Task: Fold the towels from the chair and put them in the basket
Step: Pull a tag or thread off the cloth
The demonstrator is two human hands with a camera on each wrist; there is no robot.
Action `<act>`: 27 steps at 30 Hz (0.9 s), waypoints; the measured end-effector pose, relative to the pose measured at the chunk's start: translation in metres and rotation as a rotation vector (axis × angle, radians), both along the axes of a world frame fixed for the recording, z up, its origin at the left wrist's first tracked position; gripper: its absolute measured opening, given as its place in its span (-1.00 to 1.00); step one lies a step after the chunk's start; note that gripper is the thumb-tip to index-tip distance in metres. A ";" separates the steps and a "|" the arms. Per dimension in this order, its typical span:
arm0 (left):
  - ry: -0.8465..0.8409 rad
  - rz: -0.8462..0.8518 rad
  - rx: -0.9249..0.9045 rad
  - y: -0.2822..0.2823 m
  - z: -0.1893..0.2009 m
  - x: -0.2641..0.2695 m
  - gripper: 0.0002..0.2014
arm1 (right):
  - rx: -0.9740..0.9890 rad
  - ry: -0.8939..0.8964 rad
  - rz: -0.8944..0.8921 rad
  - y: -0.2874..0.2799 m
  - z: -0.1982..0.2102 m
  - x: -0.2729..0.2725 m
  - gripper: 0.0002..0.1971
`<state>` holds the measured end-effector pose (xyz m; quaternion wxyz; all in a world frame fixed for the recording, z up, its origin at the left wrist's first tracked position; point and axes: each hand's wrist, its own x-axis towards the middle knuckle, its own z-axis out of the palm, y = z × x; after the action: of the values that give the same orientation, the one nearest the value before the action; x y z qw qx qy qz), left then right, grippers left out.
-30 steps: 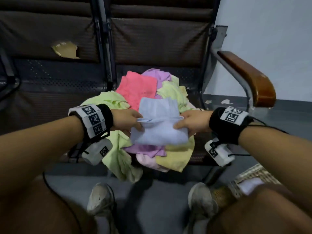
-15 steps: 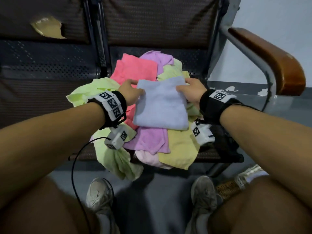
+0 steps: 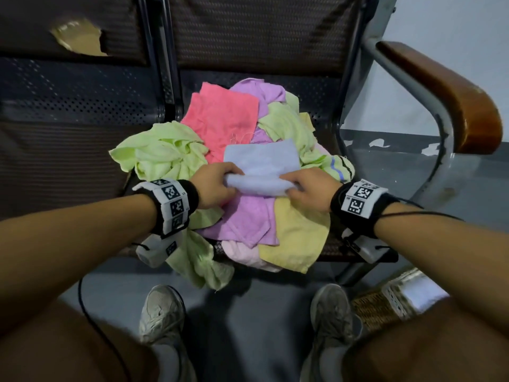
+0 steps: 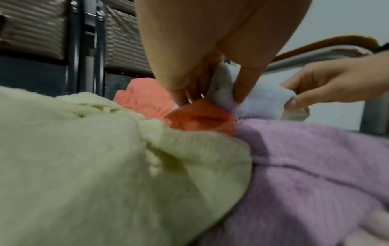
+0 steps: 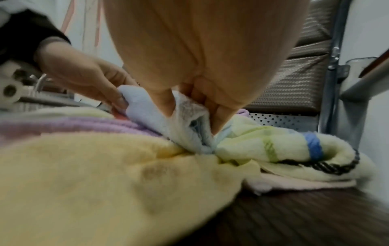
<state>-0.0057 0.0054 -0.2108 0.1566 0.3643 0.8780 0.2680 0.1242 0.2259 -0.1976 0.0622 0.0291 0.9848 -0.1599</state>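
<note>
— Where is the towel being worked on?

— The pale blue towel (image 3: 261,166) lies on top of the heap on the chair seat (image 3: 325,97), roughly at the heap's middle, with its far half spread flat and its near edge bunched up into a roll.

— And the hands?

— Both are on that near edge. The left hand (image 3: 213,184) pinches the left end of the roll, thumb on one side and fingers (image 4: 183,93) on the other, as the left wrist view shows. The right hand (image 3: 308,188) grips the right end, its fingers (image 5: 164,103) curled into the folds of the cloth.

— What lies around it?

— A coral towel (image 3: 223,117) sits behind it toward the back edge of the seat, with a purple towel (image 3: 259,92) beyond. A crumpled light green towel (image 3: 162,150) takes the left side of the heap and hangs over the seat's front edge. Under the blue one, a lilac towel (image 3: 242,221) and a yellow towel (image 3: 297,235) drape over the front edge. To the right, a pale striped towel (image 5: 294,146) touches the blue one.

— The basket?

— A woven basket (image 3: 385,301) stands on the floor at the lower right, near the person's right shoe (image 3: 333,312), partly hidden by the leg. What it holds I cannot tell.
</note>
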 end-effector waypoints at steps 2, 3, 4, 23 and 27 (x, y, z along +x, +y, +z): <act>-0.026 0.045 0.057 -0.001 0.007 -0.004 -0.79 | -0.066 0.050 -0.024 0.001 0.004 0.000 -0.88; -0.069 0.067 0.090 -0.001 0.011 -0.006 -0.78 | -0.106 0.057 -0.040 0.002 0.007 0.000 -0.81; -0.119 0.092 0.129 -0.002 0.014 -0.008 -0.76 | -0.157 0.054 -0.060 0.004 0.011 -0.001 -0.76; -0.433 0.393 0.088 0.021 0.028 0.001 -0.49 | -0.192 -0.248 -0.322 0.001 0.016 -0.007 -0.79; -0.530 0.234 0.416 0.037 0.065 0.024 -0.62 | -0.504 -0.015 -0.309 -0.002 0.051 0.008 -0.18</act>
<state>0.0178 0.0425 -0.1457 0.2695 0.2030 0.7693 0.5426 0.1325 0.2241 -0.1461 0.0498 0.1638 0.8974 -0.4067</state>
